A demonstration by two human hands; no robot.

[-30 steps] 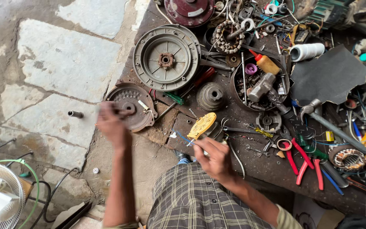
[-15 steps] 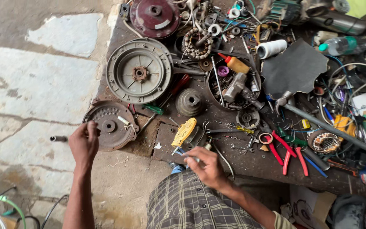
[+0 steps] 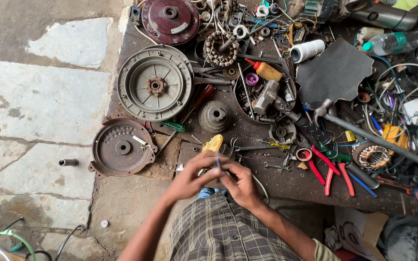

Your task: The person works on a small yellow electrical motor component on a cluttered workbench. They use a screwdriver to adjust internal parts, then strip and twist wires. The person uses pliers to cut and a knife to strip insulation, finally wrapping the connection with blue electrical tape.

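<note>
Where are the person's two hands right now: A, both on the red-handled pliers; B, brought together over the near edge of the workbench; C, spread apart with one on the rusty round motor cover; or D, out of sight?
B: the left hand and right hand meet at the near edge of the workbench, apart from the rusty round motor cover.

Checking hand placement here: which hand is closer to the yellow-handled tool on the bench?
Left. The left hand sits just below the yellow-handled tool; the right hand lies further right, pinching a thin blue piece.

Seen here: 2 hands (image 3: 218, 179), 3 big round metal covers (image 3: 155, 86), 1 spool of white thread (image 3: 307, 50), 2 red pliers (image 3: 332, 169), 1 plastic bottle (image 3: 393, 43).
</note>
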